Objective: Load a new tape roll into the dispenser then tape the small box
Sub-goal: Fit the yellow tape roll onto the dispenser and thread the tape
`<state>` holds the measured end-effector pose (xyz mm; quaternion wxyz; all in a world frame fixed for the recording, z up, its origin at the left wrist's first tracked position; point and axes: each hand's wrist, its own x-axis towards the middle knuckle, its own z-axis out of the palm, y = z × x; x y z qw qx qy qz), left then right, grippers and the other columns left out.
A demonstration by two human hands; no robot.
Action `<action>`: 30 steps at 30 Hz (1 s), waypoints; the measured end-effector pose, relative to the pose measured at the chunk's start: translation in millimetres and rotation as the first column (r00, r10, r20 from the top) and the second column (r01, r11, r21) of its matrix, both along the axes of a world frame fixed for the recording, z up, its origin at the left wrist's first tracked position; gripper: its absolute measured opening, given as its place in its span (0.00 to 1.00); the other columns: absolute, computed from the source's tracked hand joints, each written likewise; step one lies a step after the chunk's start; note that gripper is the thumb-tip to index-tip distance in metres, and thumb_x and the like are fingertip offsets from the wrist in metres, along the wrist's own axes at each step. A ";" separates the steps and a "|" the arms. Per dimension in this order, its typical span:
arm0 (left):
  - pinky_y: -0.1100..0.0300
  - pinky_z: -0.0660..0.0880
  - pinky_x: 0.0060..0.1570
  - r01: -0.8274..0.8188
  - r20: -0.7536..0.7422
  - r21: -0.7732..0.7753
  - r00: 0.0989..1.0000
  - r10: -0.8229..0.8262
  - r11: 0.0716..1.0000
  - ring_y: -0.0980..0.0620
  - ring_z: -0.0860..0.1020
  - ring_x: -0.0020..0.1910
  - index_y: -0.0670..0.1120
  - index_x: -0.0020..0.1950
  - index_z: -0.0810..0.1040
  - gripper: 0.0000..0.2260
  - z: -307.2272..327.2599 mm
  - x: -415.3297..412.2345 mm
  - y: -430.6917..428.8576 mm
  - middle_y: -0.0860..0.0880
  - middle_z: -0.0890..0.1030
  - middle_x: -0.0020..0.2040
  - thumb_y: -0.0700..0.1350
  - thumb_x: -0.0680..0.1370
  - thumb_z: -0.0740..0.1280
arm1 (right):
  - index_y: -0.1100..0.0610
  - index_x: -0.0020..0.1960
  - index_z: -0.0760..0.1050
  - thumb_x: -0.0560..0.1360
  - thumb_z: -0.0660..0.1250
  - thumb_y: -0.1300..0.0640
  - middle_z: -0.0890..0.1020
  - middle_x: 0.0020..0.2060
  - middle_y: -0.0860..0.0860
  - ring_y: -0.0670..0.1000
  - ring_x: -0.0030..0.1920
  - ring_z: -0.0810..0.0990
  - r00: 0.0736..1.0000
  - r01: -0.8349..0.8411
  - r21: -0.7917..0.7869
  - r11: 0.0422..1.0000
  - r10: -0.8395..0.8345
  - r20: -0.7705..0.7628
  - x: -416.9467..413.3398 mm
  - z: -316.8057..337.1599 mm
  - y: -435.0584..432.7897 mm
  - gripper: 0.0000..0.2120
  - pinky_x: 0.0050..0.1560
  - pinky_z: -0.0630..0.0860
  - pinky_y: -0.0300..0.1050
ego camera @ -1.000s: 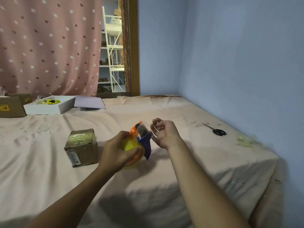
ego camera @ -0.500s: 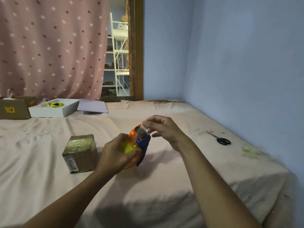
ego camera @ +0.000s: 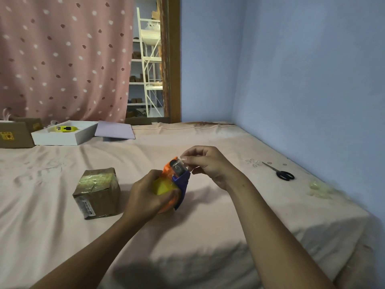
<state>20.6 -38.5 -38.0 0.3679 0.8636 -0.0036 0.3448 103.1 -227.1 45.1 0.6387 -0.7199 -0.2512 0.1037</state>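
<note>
My left hand (ego camera: 145, 195) grips an orange, yellow and blue tape dispenser (ego camera: 175, 180) just above the pink bed sheet, in the middle of the view. At the dispenser's top end, my right hand (ego camera: 206, 163) pinches the clear tape end (ego camera: 183, 162) between thumb and fingers. The tape roll itself is mostly hidden by my left hand. A small brown cardboard box (ego camera: 98, 192), with shiny tape over its top and a label on its left face, sits on the sheet to the left of the dispenser.
Black-handled scissors (ego camera: 281, 174) lie at the right near the blue wall, with crumpled clear tape (ego camera: 318, 187) beyond them. At the far left stand a brown carton (ego camera: 16, 134), a white tray (ego camera: 62, 136) holding a yellow object, and a lilac sheet (ego camera: 114, 130).
My right hand turned from an open curl beside the dispenser to a pinch on the tape end at its top. The dispenser stayed in my left hand.
</note>
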 end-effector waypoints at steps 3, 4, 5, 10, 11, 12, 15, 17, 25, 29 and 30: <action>0.61 0.73 0.41 0.025 0.011 -0.009 1.000 -0.025 1.000 0.51 0.79 0.43 0.49 0.56 0.80 0.24 0.5 -1.1 2.5 0.53 0.83 0.45 0.56 0.64 0.77 | 0.57 0.47 0.84 0.76 0.74 0.63 0.84 0.36 0.50 0.48 0.33 0.78 0.999 0.000 0.047 0.999 0.002 -0.041 4.0 -7.4 0.7 0.02 0.40 0.78 0.41; 0.59 0.74 0.41 0.036 0.015 -0.013 0.999 -0.035 0.999 0.52 0.80 0.42 0.49 0.56 0.80 0.24 1.2 -2.0 2.7 0.54 0.83 0.45 0.56 0.64 0.77 | 0.57 0.47 0.84 0.76 0.74 0.63 0.84 0.37 0.50 0.48 0.34 0.78 0.999 -0.004 0.045 0.999 0.006 -0.037 4.3 -9.2 0.8 0.03 0.40 0.78 0.41; 0.58 0.75 0.41 0.045 0.021 -0.021 0.999 -0.044 0.999 0.54 0.80 0.42 0.49 0.56 0.80 0.24 1.9 -3.0 3.3 0.54 0.82 0.45 0.56 0.64 0.76 | 0.57 0.47 0.84 0.76 0.74 0.63 0.84 0.38 0.50 0.48 0.35 0.78 0.999 -0.012 0.045 0.999 0.013 -0.031 4.5 -10.9 1.8 0.03 0.40 0.78 0.41; 0.56 0.77 0.43 0.071 0.053 -0.098 0.996 -0.066 0.993 0.59 0.80 0.45 0.51 0.55 0.80 0.22 2.0 -6.6 5.4 0.57 0.83 0.45 0.57 0.64 0.76 | 0.55 0.51 0.83 0.79 0.71 0.55 0.85 0.44 0.51 0.51 0.45 0.81 0.996 -0.044 0.074 0.996 0.049 -0.068 0.8 -21.7 11.2 0.04 0.46 0.77 0.45; 0.55 0.78 0.43 0.079 0.057 -0.125 0.996 -0.073 0.989 0.58 0.81 0.45 0.51 0.55 0.80 0.22 2.9 -7.3 4.5 0.56 0.84 0.46 0.57 0.64 0.76 | 0.55 0.52 0.82 0.80 0.70 0.53 0.86 0.45 0.51 0.50 0.45 0.82 0.988 -0.064 0.123 0.990 0.080 -0.131 0.4 -25.5 13.7 0.06 0.47 0.77 0.45; 0.54 0.78 0.44 0.090 0.057 -0.154 0.995 -0.082 0.984 0.57 0.81 0.46 0.52 0.55 0.80 0.21 4.5 -8.1 3.0 0.55 0.84 0.46 0.57 0.65 0.76 | 0.56 0.54 0.81 0.81 0.68 0.53 0.86 0.45 0.52 0.50 0.46 0.83 0.973 -0.075 0.182 0.980 0.112 -0.203 -0.4 -29.9 16.6 0.07 0.46 0.78 0.45; 0.54 0.79 0.45 0.116 0.064 -0.267 0.993 -0.103 0.957 0.56 0.82 0.46 0.54 0.54 0.80 0.21 10.0 -8.6 0.3 0.55 0.84 0.46 0.58 0.64 0.76 | 0.58 0.59 0.81 0.82 0.63 0.56 0.86 0.49 0.54 0.51 0.47 0.84 0.941 -0.033 0.261 0.965 0.118 -0.316 -2.3 -48.4 24.4 0.11 0.44 0.79 0.44; 0.56 0.79 0.42 0.137 0.065 -0.358 0.990 -0.121 0.924 0.55 0.82 0.45 0.54 0.52 0.80 0.19 14.6 -8.2 1.1 0.54 0.84 0.45 0.57 0.64 0.77 | 0.60 0.63 0.80 0.82 0.63 0.59 0.85 0.53 0.57 0.54 0.51 0.82 0.944 -0.039 0.292 0.956 0.131 -0.302 -4.1 -63.1 27.8 0.13 0.51 0.78 0.47; 0.59 0.79 0.36 0.189 0.063 -0.620 0.980 -0.191 0.761 0.55 0.82 0.39 0.48 0.50 0.80 0.13 35.8 -17.6 11.1 0.50 0.84 0.41 0.48 0.70 0.79 | 0.58 0.73 0.71 0.69 0.77 0.57 0.82 0.61 0.55 0.57 0.61 0.82 0.910 -0.329 0.276 0.903 0.382 -0.165 -14.0 -49.6 41.2 0.34 0.61 0.78 0.53; 0.53 0.77 0.47 0.184 0.000 -0.675 0.968 -0.249 0.715 0.55 0.82 0.46 0.51 0.51 0.81 0.13 39.8 -20.4 27.9 0.45 0.82 0.51 0.51 0.70 0.78 | 0.55 0.64 0.77 0.61 0.77 0.55 0.84 0.54 0.54 0.58 0.56 0.83 0.976 -0.217 -0.086 0.972 0.218 -0.003 -19.0 -31.1 63.0 0.31 0.57 0.82 0.53; 0.50 0.78 0.52 0.175 -0.030 -0.672 0.964 -0.263 0.720 0.54 0.81 0.51 0.55 0.50 0.81 0.13 41.0 -21.9 32.6 0.45 0.80 0.56 0.55 0.69 0.78 | 0.56 0.62 0.77 0.61 0.76 0.56 0.84 0.51 0.54 0.57 0.52 0.83 0.980 -0.201 -0.078 0.976 0.201 -0.007 -19.8 -29.2 68.5 0.29 0.53 0.82 0.52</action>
